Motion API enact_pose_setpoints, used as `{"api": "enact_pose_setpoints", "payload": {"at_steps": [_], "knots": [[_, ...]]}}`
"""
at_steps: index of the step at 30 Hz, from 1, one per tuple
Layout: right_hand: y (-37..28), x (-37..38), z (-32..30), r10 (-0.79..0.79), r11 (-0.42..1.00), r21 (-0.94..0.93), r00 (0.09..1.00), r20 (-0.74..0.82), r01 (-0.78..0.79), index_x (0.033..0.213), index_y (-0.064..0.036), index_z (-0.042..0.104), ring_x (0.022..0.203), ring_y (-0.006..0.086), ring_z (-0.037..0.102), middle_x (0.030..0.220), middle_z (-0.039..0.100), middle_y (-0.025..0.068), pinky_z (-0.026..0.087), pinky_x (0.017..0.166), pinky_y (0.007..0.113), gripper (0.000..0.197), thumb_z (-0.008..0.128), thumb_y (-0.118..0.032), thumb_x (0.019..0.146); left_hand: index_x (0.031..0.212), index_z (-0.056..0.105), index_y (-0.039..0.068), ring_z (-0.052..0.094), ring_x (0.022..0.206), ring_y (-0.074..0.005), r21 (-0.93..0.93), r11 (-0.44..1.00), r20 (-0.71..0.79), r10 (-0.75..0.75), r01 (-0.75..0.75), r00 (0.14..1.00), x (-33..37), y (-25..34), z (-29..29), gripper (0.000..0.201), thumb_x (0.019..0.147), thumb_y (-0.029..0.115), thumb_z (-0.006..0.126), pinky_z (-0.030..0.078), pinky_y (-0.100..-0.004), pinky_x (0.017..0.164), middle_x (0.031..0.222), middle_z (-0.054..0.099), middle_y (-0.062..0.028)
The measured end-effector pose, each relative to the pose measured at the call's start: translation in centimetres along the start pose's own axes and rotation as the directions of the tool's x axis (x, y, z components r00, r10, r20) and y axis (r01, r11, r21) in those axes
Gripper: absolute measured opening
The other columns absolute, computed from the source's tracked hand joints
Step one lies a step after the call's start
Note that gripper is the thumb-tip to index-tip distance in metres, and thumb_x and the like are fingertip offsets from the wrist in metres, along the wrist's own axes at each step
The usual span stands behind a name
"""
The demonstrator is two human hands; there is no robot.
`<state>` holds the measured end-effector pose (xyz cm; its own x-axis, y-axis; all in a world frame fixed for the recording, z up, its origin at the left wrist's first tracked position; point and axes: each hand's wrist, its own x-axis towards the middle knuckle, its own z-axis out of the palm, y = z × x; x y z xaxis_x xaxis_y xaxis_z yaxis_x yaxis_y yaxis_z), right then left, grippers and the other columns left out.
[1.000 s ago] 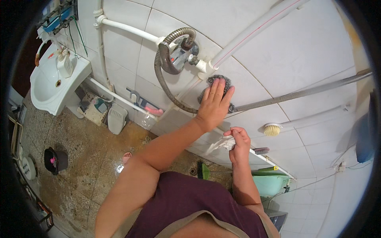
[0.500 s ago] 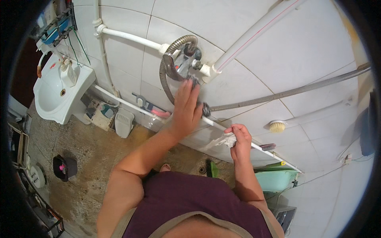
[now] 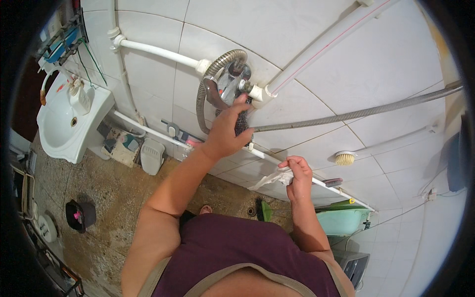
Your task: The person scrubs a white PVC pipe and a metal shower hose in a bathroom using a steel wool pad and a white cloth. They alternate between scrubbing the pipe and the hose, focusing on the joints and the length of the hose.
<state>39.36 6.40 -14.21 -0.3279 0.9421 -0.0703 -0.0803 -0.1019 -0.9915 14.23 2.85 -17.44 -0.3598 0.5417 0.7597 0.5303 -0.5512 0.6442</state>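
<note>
My left hand (image 3: 226,132) is raised to the wall below the tap, its thumb and fingers spread around a dark mesh scrubber (image 3: 242,122). The hand seems to touch the scrubber, and part of it is hidden behind the fingers. Just above is a metal mixer tap (image 3: 230,84) with a dark handset and a coiled grey shower hose (image 3: 201,101). Lower to the right, my right hand (image 3: 300,177) is closed on a crumpled white wet cloth (image 3: 275,179), whose loose end hangs to the left.
A white pipe (image 3: 264,156) runs along the wall. A bristle brush (image 3: 345,158) hangs right. At left are a washbasin (image 3: 59,126) with a pump bottle (image 3: 79,99) and a dark bucket (image 3: 88,213). A green tub (image 3: 341,222) stands at right, a green-handled brush (image 3: 266,212) below.
My left hand has shifted slightly left and its thumb and fingers have spread, showing more of the dark mesh scrubber. My right hand stays nearly still with the cloth.
</note>
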Motion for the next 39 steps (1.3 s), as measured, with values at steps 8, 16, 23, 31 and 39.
{"api": "enact_pose_setpoints", "payload": {"at_steps": [8, 16, 23, 31, 39], "knots": [[0.5, 0.5, 0.3, 0.008, 1.0, -0.023, 1.0, 0.025, -0.008, 0.095, -0.0015, 0.059, 0.072, 0.0152, 0.058, 0.081, 0.066, 0.0121, 0.046, 0.068, 0.028, 0.01, 0.053, -0.009, 0.092, 0.112, 0.042, 0.003, 0.047, 0.112, -0.043, 0.201, 0.959, 0.081, 0.185, -0.198, 0.979, 1.7, -0.9, -0.3, 0.047, 0.078, 0.017, 0.071, 0.039, -0.0476, 0.095, 0.119, 0.051, -0.023], [0.5, 0.3, 1.3, 0.051, 0.998, 0.03, 0.998, 0.028, -0.052, 0.094, -0.0015, 0.059, 0.074, 0.0155, 0.058, 0.081, 0.066, 0.0124, 0.046, 0.07, 0.028, 0.01, 0.051, -0.008, 0.092, 0.115, 0.041, 0.002, 0.047, 0.112, -0.0422, 0.382, 0.886, 0.09, 0.248, -0.263, 0.965, 1.4, -0.8, -0.2, 0.049, 0.079, 0.017, 0.069, 0.039, -0.0483, 0.094, 0.117, 0.054, -0.0209], [0.4, 0.3, 0.6, 0.069, 0.997, 0.034, 0.997, 0.024, -0.07, 0.093, -0.0014, 0.059, 0.076, 0.0154, 0.058, 0.081, 0.067, 0.0132, 0.046, 0.074, 0.028, 0.009, 0.052, -0.007, 0.092, 0.116, 0.043, 0.0, 0.046, 0.114, -0.0428, 0.291, 0.942, 0.036, 0.163, -0.166, 0.986, 1.8, -1.3, 0.6, 0.048, 0.079, 0.02, 0.069, 0.036, -0.0521, 0.097, 0.12, 0.054, -0.0203], [1.2, -0.1, -0.3, 0.093, 0.995, 0.024, 0.995, -0.027, -0.093, 0.091, -0.003, 0.057, 0.071, 0.0158, 0.057, 0.081, 0.066, 0.0117, 0.046, 0.068, 0.029, 0.008, 0.052, -0.009, 0.092, 0.119, 0.045, -0.001, 0.05, 0.109, -0.0432, 0.422, 0.895, 0.039, 0.142, -0.145, 0.989, 0.9, 0.2, 0.0, 0.052, 0.079, 0.023, 0.069, 0.04, -0.0492, 0.091, 0.122, 0.052, -0.0212], [0.9, 0.2, 0.4, 0.128, 0.99, 0.062, 0.992, 0.004, -0.128, 0.089, -0.0037, 0.057, 0.071, 0.0144, 0.057, 0.082, 0.065, 0.0112, 0.046, 0.068, 0.028, 0.009, 0.052, -0.01, 0.092, 0.123, 0.042, -0.001, 0.053, 0.097, -0.042, 0.277, 0.939, 0.053, 0.199, -0.206, 0.979, 1.3, -1.4, 0.1, 0.054, 0.08, 0.019, 0.068, 0.042, -0.0501, 0.088, 0.115, 0.052, -0.0242]]}}
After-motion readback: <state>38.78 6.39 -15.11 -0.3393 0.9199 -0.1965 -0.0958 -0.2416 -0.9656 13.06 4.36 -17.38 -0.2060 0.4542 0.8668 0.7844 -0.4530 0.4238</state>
